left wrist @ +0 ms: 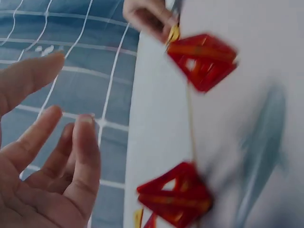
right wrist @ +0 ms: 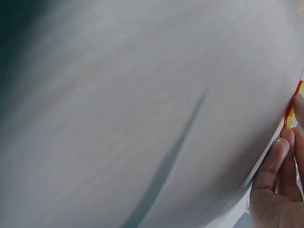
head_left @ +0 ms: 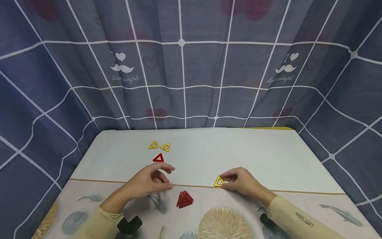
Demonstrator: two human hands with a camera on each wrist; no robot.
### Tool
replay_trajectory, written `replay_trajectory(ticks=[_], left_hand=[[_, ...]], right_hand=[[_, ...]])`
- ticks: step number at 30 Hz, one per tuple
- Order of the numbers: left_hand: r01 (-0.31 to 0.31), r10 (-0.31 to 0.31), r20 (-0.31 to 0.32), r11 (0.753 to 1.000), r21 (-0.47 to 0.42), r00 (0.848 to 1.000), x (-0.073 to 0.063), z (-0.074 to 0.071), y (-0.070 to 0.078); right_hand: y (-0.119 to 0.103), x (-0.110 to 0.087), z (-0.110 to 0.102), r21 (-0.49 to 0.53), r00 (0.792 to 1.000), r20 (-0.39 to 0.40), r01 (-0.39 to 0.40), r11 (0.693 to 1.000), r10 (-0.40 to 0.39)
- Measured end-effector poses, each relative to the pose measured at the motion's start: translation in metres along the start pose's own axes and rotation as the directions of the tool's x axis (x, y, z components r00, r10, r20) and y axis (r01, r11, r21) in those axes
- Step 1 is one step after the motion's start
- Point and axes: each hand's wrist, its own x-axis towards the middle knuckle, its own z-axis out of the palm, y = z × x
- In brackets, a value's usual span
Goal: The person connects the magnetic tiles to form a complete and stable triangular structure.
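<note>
In the head view my right hand (head_left: 243,181) pinches a yellow open-centred triangle (head_left: 219,181) between thumb and fingers, over the board's near edge. Part of my right hand (right wrist: 278,175) shows at the right edge of the right wrist view, by a yellow and red piece (right wrist: 289,114). My left hand (head_left: 152,181) hovers with loosely bent fingers and a gap between thumb and forefinger, nothing in it. Right of it on the cloth stands a red pyramid (head_left: 185,199) built of triangles. The left wrist view shows two red triangle-built shapes, one upper (left wrist: 204,61) and one lower (left wrist: 175,194).
Two yellow triangles (head_left: 154,145) (head_left: 165,147) and a red triangle (head_left: 159,158) lie on the white board (head_left: 238,149), beyond my left hand. A patterned cloth (head_left: 313,212) covers the near side. A blue checked curtain (head_left: 203,66) hangs behind and at both sides.
</note>
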Motion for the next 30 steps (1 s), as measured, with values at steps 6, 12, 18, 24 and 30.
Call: replay_trajectory(ticks=[6,12,18,24,30], left_hand=[[0.027,0.048,-0.241,0.955,0.296,0.969,0.025,-0.024,-0.002],[0.146,0.019,-0.280,0.818,0.556,0.960,0.059,-0.040,-0.010],[0.252,-0.140,-0.242,0.807,0.533,0.960,0.078,-0.045,-0.021],[0.340,-0.236,-0.253,0.762,0.552,0.938,0.087,-0.049,-0.032],[0.387,-0.291,-0.255,0.707,0.592,0.922,0.092,-0.053,-0.040]], right_hand=[[0.000,0.000,-0.002,-0.007,1.000,-0.005,-0.002,1.000,0.002],[0.001,0.000,-0.002,-0.011,1.000,-0.003,-0.007,1.000,0.007],[0.002,0.001,0.000,-0.008,1.000,-0.004,-0.012,1.000,0.012],[0.003,0.001,0.000,0.000,1.000,-0.007,-0.013,1.000,0.013],[0.002,0.001,0.000,-0.001,1.000,-0.007,-0.003,1.000,0.003]])
